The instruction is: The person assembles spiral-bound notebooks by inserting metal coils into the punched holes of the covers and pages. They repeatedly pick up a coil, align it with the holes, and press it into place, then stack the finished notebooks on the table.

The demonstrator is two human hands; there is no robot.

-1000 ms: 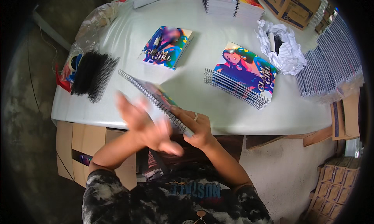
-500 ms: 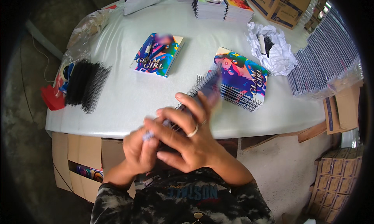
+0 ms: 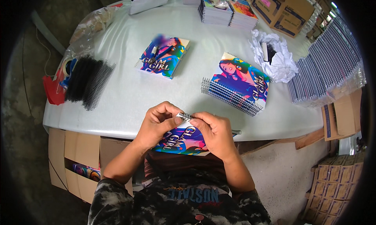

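At the table's near edge I hold a spiral notebook (image 3: 184, 142) with a bright multicoloured cover. Its black binding coil (image 3: 185, 116) runs along the far edge, and a bit of coil sticks out past my right hand. My left hand (image 3: 158, 125) is closed, thumb and finger pinching the notebook's corner by the coil's left end. Closed too, my right hand (image 3: 217, 133) grips the same edge, its thumb beside the coil. Ahead to the right lies a stack of notebooks (image 3: 241, 78) with several coils along its near edge. Another notebook pile (image 3: 164, 56) sits ahead to the left.
Loose black coils (image 3: 88, 82) lie in a bundle at the left, beside a tape roll (image 3: 69, 66). Crumpled paper (image 3: 282, 66) and a tall stack of coil-bound books (image 3: 329, 60) stand right. Cardboard boxes (image 3: 284, 9) are at the back right; an open carton (image 3: 74, 158) is below left.
The notebook, held tilted and blurred before, now lies cover up across the near edge. My hands have moved apart, from overlapping to pinching its coil edge side by side.
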